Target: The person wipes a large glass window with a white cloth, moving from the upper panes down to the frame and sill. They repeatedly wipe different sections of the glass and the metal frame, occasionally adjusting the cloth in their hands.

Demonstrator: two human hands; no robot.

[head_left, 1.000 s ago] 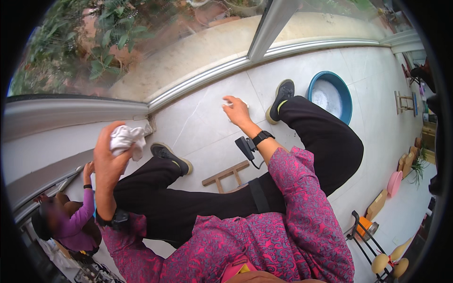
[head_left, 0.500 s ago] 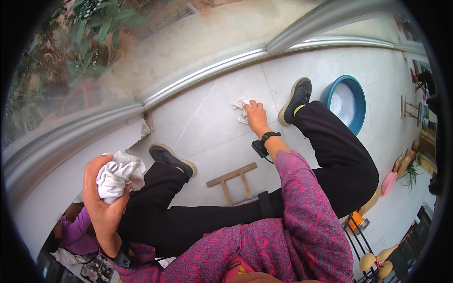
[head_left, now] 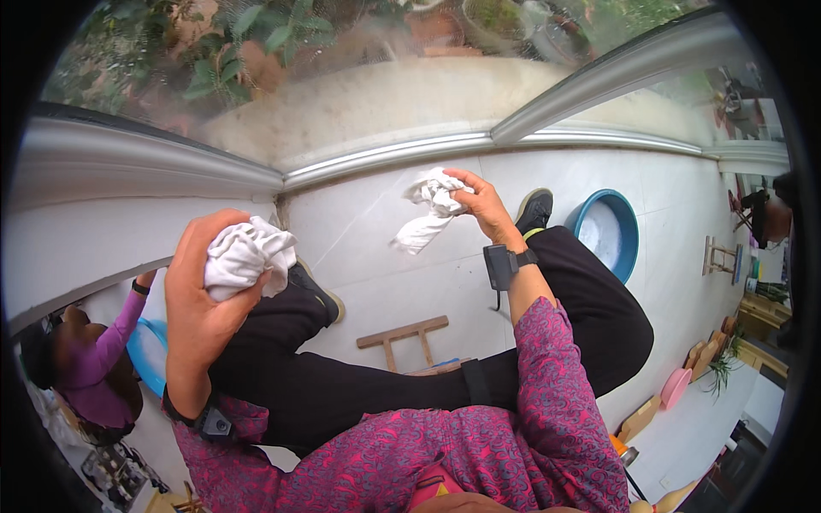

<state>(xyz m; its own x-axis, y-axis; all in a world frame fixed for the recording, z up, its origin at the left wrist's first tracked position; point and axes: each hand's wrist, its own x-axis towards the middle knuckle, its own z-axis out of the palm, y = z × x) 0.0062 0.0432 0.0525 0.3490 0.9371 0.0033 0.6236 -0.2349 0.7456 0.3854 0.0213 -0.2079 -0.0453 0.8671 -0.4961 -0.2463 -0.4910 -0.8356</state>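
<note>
A bunched white cloth [head_left: 244, 259] fills my left hand [head_left: 190, 286], with the fingers wrapped round its left side and thumb below. In my right hand [head_left: 489, 209] is a second white cloth [head_left: 434, 203], crumpled at the top, with a loose end hanging down to the left. The right hand pinches it by its right edge, above the tiled floor [head_left: 368, 231]. A glass window wall with a metal frame rail [head_left: 389, 161] runs beyond both hands; the left hand is nearer its left part.
A blue basin [head_left: 631, 248] with pale liquid stands by my right shoe [head_left: 534, 209]. A small wooden stool [head_left: 402, 332] lies between my legs. At far left, a person in purple [head_left: 103, 368] works beside another blue basin [head_left: 147, 350]. Potted plants [head_left: 231, 64] show behind the glass.
My right hand has lifted its cloth off the floor, and the cloth's end now dangles. The view has tilted up toward the window. My left hand keeps its cloth.
</note>
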